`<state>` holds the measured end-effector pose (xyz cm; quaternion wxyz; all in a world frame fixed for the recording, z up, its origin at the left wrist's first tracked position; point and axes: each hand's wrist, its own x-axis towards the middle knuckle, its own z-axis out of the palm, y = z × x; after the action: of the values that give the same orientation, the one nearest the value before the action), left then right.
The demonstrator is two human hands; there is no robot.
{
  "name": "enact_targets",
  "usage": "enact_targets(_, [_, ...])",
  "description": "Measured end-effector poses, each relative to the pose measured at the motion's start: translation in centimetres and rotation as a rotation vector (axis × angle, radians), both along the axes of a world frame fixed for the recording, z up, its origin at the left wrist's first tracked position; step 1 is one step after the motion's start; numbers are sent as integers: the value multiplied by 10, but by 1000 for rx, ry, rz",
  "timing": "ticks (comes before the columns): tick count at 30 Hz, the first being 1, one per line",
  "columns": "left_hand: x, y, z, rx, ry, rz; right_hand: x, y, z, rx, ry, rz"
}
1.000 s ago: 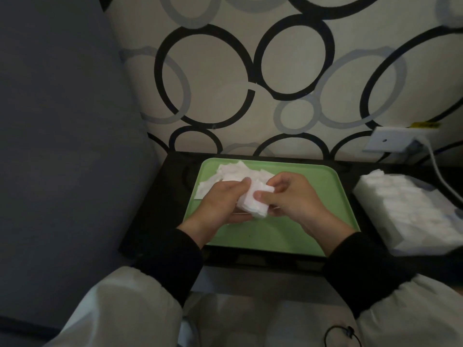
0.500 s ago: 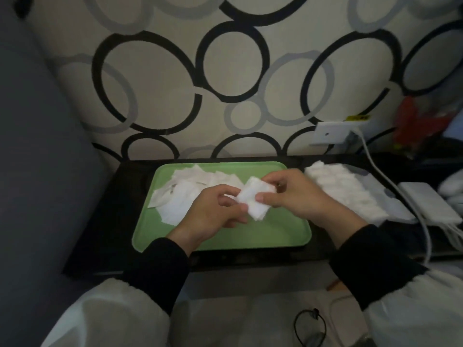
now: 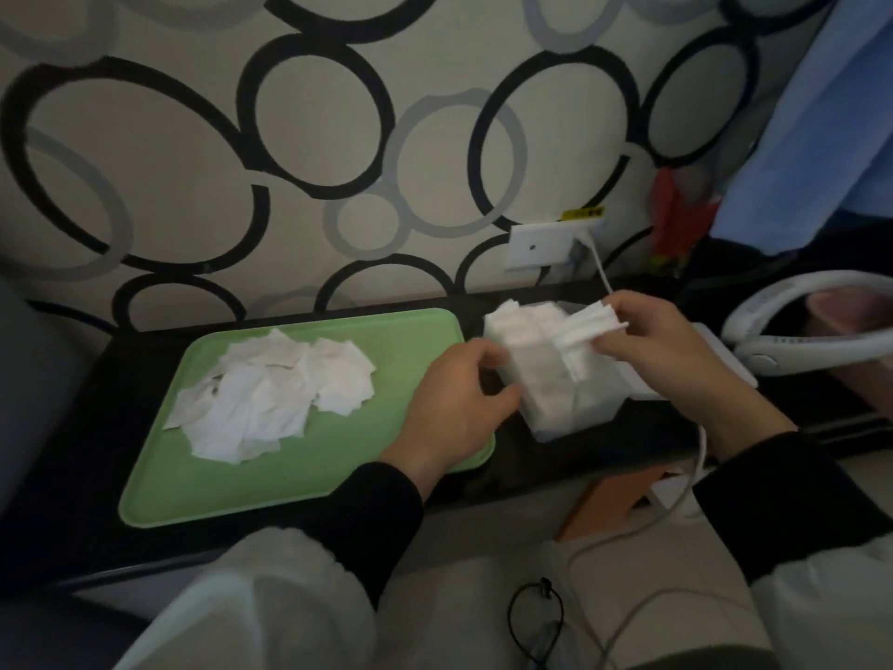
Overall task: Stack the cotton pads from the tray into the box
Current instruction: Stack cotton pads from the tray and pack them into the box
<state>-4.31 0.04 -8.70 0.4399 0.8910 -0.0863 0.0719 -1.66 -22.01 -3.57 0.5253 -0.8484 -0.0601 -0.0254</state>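
A loose pile of white cotton pads (image 3: 275,391) lies on the left half of the green tray (image 3: 309,481). Right of the tray stands the clear box (image 3: 575,403), filled with a stack of pads (image 3: 529,331). My right hand (image 3: 662,345) pinches a small bunch of pads (image 3: 587,326) just above the box's far right side. My left hand (image 3: 454,403) hovers over the tray's right edge, fingers curled, thumb against the box's left side.
The tray and box sit on a narrow black shelf (image 3: 87,403) against the patterned wall. A wall socket (image 3: 546,246) with a white cable (image 3: 696,471) is behind the box. A white curved device (image 3: 812,340) lies to the right. An orange item (image 3: 609,500) sits below the shelf.
My right hand carried the bunch of pads from over the tray rightwards to above the box. My left hand let go of the bunch and followed to the box's left side. The view panned right.
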Motion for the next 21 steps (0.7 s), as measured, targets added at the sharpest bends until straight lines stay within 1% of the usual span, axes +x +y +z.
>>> enact_targets(2, [12,-17,0,108,-8,-9,-1,-6,-4,106,-4,-65])
enact_targets(4, [25,-33,2,216,72,-33,-3,-11,-7,209,13,-130])
enact_targets(5, [33,-39,2,303,126,-44,-3,-12,-8,230,20,-146])
enact_targets(8, [54,-48,6,540,300,-65,-3,-10,-12,252,36,-159])
enact_targets(11, [72,-55,11,723,383,-119,2,-12,-15,219,44,-173])
enact_targets(13, [78,-60,12,827,360,-150,5,-12,-18,150,32,-167])
enact_targets(16, [78,-63,11,933,246,-161,8,-10,-21,99,18,-153])
enact_targets(19, [76,-64,11,969,145,-165,12,-10,-22,100,7,-167])
enact_targets(21, [74,-63,11,959,116,-176,13,-9,-21,96,4,-150])
